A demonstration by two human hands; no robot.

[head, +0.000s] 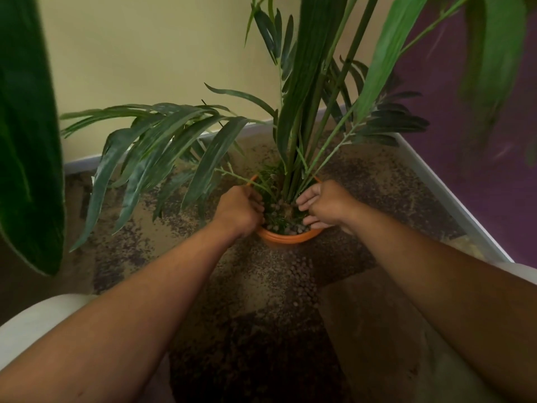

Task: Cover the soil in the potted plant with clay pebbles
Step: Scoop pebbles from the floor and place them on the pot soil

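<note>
An orange pot (286,237) stands on the floor in a room corner, holding a tall palm plant (305,117). Brown clay pebbles (283,227) lie inside the pot around the stems, among small green fronds. My left hand (239,210) rests on the pot's left rim, its fingers curled down into the pebbles. At the right side of the pot my right hand (322,206) is cupped with fingers apart, touching the surface near the stems. Whether either hand holds pebbles is hidden.
More loose pebbles (296,274) are scattered on the speckled floor (220,301) in front of the pot. Long drooping fronds (162,146) hang left of the pot. A yellow wall (145,53) and a purple wall (465,175) meet behind. A big dark leaf (29,141) hangs at far left.
</note>
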